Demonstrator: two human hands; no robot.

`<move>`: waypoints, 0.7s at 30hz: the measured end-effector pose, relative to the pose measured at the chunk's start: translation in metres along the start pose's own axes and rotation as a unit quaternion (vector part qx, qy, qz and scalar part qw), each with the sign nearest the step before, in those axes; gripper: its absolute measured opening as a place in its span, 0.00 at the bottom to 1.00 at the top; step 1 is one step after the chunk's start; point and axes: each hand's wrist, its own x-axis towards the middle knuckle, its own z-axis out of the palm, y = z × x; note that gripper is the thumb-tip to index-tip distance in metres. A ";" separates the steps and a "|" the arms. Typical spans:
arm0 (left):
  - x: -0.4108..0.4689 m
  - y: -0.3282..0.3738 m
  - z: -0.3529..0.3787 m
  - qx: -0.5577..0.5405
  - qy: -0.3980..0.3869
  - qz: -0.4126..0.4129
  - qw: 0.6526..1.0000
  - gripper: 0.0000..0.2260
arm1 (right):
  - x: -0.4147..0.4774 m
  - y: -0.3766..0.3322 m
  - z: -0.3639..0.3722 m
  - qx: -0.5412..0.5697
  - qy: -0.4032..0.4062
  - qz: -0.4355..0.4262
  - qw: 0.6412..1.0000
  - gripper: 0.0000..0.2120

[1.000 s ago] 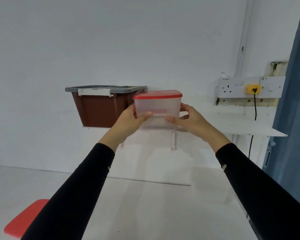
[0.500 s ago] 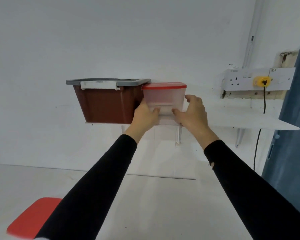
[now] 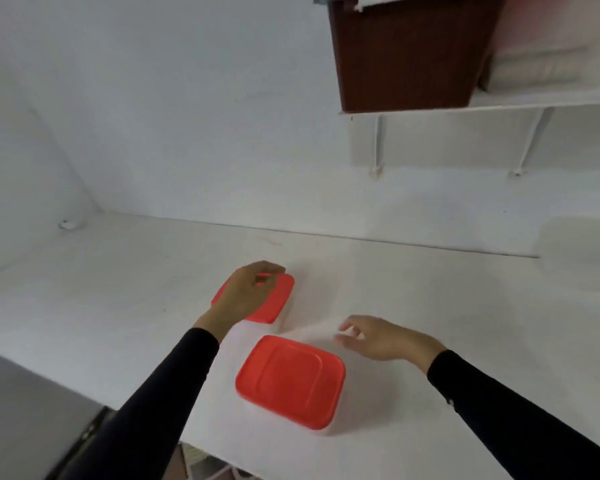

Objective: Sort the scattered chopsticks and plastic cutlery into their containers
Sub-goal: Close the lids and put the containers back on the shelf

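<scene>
I see a white table (image 3: 118, 289) below a wall shelf (image 3: 499, 107). Fingers of the left hand (image 3: 246, 296) curl over the far lid (image 3: 278, 303), grip unclear; the right hand (image 3: 385, 341) has its fingers apart.

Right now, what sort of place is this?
Probably a plain storage or utility room: bare white walls, a bracketed white wall shelf holding a brown plastic bin, and a white table with two red-lidded plastic containers.

Landmark: the near container (image 3: 290, 381), standing on the table (image 3: 118, 306) close to its front edge. Just behind it and slightly left stands the far container (image 3: 279, 301), with the left hand (image 3: 248, 292) over its lid. The right hand (image 3: 378, 337) hovers to the landmark's right rear. High behind and to the right, a wall shelf (image 3: 499, 108) carries a bin (image 3: 406, 53) and, right of it, a third container (image 3: 541, 60).
</scene>
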 end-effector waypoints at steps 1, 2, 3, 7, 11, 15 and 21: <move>-0.005 -0.033 -0.007 0.011 0.025 -0.041 0.999 0.10 | 0.001 -0.003 0.016 0.028 -0.058 0.050 0.997 0.27; -0.009 -0.064 -0.014 0.012 0.048 -0.083 0.995 0.11 | 0.001 -0.007 0.030 0.062 -0.098 0.077 0.990 0.30; -0.012 -0.090 -0.019 0.000 0.067 -0.125 0.990 0.13 | 0.000 -0.009 0.041 0.091 -0.117 0.082 0.986 0.30; -0.006 -0.153 -0.027 -0.118 0.084 -0.280 0.949 0.28 | -0.002 -0.010 0.066 0.279 -0.037 0.082 0.956 0.13; 0.014 -0.181 -0.023 -0.235 0.081 -0.311 0.917 0.31 | -0.009 -0.012 0.073 0.372 0.025 0.120 0.920 0.08; 0.032 -0.190 -0.014 -0.260 0.051 -0.277 0.924 0.21 | -0.003 -0.026 0.043 0.377 0.085 0.110 0.916 0.10; 0.049 -0.174 -0.005 -0.209 -0.047 -0.224 0.951 0.14 | 0.038 -0.067 0.008 0.437 0.180 0.100 0.876 0.12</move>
